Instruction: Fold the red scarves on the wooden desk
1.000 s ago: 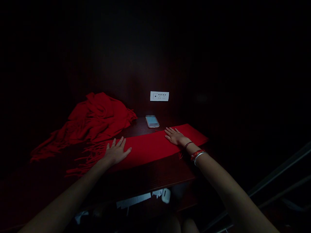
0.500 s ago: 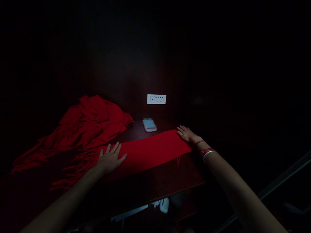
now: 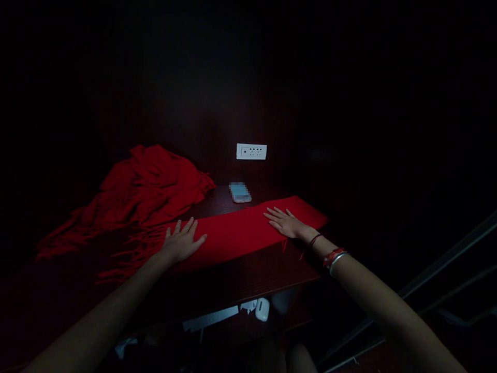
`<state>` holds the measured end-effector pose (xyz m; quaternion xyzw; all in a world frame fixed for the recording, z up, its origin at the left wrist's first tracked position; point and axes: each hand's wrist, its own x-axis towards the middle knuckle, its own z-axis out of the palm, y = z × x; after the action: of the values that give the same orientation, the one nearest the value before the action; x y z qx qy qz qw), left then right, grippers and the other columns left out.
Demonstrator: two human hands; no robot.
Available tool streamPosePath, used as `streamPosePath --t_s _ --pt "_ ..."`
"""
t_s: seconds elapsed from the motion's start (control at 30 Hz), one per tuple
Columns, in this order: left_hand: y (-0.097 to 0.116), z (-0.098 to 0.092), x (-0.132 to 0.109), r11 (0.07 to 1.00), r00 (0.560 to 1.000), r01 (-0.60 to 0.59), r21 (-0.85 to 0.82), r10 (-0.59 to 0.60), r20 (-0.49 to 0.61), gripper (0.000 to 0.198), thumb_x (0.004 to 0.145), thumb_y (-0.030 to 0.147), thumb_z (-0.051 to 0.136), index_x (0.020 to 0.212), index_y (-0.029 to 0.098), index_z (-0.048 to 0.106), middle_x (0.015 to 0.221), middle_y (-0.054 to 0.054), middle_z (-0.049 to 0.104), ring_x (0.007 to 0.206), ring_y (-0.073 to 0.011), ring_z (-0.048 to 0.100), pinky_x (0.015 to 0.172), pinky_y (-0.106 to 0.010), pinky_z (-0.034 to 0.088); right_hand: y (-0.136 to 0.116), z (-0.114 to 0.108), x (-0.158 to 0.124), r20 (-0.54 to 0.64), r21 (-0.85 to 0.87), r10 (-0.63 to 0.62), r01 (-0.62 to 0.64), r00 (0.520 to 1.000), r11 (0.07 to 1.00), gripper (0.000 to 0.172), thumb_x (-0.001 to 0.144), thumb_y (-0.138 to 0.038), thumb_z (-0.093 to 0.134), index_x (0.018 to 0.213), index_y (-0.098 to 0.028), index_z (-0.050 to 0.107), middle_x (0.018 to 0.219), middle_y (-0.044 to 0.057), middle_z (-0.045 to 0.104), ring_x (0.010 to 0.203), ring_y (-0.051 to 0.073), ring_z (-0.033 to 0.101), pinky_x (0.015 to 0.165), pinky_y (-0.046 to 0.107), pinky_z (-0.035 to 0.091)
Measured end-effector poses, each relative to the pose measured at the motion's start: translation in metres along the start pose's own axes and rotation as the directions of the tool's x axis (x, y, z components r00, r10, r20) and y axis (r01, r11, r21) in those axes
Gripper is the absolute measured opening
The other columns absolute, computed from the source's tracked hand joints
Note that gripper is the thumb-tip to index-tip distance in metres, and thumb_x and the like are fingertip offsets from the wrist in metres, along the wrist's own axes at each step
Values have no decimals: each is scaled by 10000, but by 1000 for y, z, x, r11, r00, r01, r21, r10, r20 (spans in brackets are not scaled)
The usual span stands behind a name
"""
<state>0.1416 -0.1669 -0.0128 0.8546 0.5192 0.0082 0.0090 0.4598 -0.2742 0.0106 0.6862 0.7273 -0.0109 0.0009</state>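
Left hand (image 3: 182,244) lies flat on the scarf (image 3: 231,231) at nine o'clock, right hand (image 3: 286,225) at three, both splayed! Phone (image 3: 240,192) at twelve.

A thin ring (image 3: 187,228) circles a left finger (image 3: 189,223); the right forearm (image 3: 382,298) wears a dark cord (image 3: 315,239), patterned red band (image 3: 330,256) and silver bangle (image 3: 336,260).

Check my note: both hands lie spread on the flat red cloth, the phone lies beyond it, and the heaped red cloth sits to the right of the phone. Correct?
Not quite: the head view shows the heaped red cloth to the left of the phone. The left hand and right hand do lie spread on the flat red cloth, with the phone beyond it.
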Motion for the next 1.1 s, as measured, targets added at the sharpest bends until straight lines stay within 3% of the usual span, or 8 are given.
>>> streamPosePath --t_s 0.13,0.23,0.3,0.37,0.53,0.63,0.8,1.1 --pt "0 -2 0 1000 1000 5 -6 -5 7 751 702 603 158 1300 148 141 1358 -7 61 1213 -321 50 943 -513 119 48 -4 -12 29 17 204 -205 978 979 496 835 -436 81 1298 -263 118 1363 25 101 1229 213 63 964 466 115" --pt "2 -4 -2 1000 1000 7 -17 -7 13 749 706 600 163 1300 145 140 1358 -15 66 1212 -325 52 942 -515 116 49 -9 -14 -51 -19 277 -279 959 960 521 834 -431 139 1292 -189 193 1354 82 135 1226 243 50 971 450 114" --pt "3 -5 -3 1000 1000 2 -28 -2 16 747 709 600 166 1300 144 143 1358 -21 72 1211 -328 58 940 -517 115 25 -13 -11 -166 -39 179 -188 970 981 539 823 -453 193 1272 -161 263 1347 110 152 1224 261 48 971 445 120" --pt "3 -5 -2 999 1000 -8 -42 9 15 747 709 607 170 1298 148 154 1358 -28 78 1211 -329 65 938 -519 116 -14 -16 -6 -246 -56 -31 18 969 998 528 812 -464 246 1246 -172 318 1340 107 182 1223 256 84 972 429 146" --pt "-17 -10 -1 996 999 -48 -69 46 -25 767 683 660 192 1276 176 234 1351 -67 149 1211 -313 107 933 -496 155 -119 -5 -6 -256 -94 -461 453 850 887 441 814 -371 333 1198 -162 387 1262 92 356 1177 197 266 963 355 240" --pt "-50 -14 -6 992 992 -119 -47 118 -36 716 713 628 191 1259 173 278 1332 -93 213 1209 -274 157 943 -448 177 -148 7 -10 -281 -94 -490 484 825 870 390 825 -307 326 1170 -149 418 1201 94 431 1111 181 371 921 323 314" --pt "-101 -17 -15 958 959 -283 -45 282 -27 595 773 522 191 1241 176 315 1307 -72 282 1186 -184 246 960 -327 199 -157 8 -9 -311 -114 -501 492 808 863 369 817 -303 356 1126 -127 453 1146 110 478 1068 193 416 884 329 351" --pt "-104 -33 21 924 917 -382 3 379 -125 366 759 353 343 1002 175 552 984 -76 566 913 -177 494 818 -262 344 -210 -8 9 -230 -248 -684 638 692 729 226 797 -251 426 974 -134 503 922 84 569 897 163 504 736 290 404"
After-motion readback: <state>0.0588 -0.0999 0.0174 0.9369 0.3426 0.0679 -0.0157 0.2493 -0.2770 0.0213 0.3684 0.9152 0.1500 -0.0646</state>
